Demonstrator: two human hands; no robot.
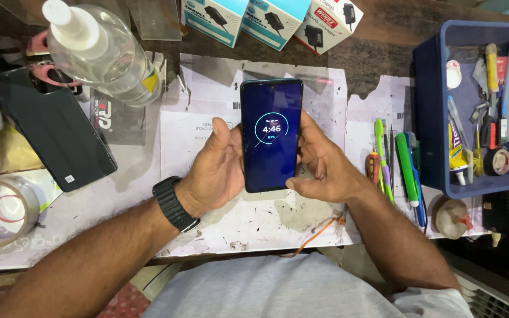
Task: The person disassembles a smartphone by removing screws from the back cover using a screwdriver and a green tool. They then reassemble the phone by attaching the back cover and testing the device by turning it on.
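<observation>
Dark blue glass glows on the smartphone (271, 135), lit with a ring-shaped clock display and held upright between both hands above the middle of the workbench (89, 206). The left hand (216, 168) cups its left edge, thumb raised beside the screen; the right hand (319, 162) clasps the right edge, fingers curled under the lower corner. A black wristwatch (175, 204) bands the left wrist.

Beneath the phone lie white printed paper sheets (207, 106), stained and scuffed. Along the far edge stand three charger boxes: two light blue and white (240, 17), one white with red (328, 20), all cut off at the top. At the far left corner a clear plastic bottle (104, 53) with a white cap leans over a black phone lying face down (54, 126), which bears a small white sticker. A roll of clear tape (1, 209) sits at the left edge, partly cut off.

Right of the hands lie a green toothbrush (382, 159), screwdrivers and pens (410, 171). A blue plastic tray (428, 118) at the right edge holds a yellow glue tube (456, 156), black tape (498, 160) and small tools hard to tell apart.
</observation>
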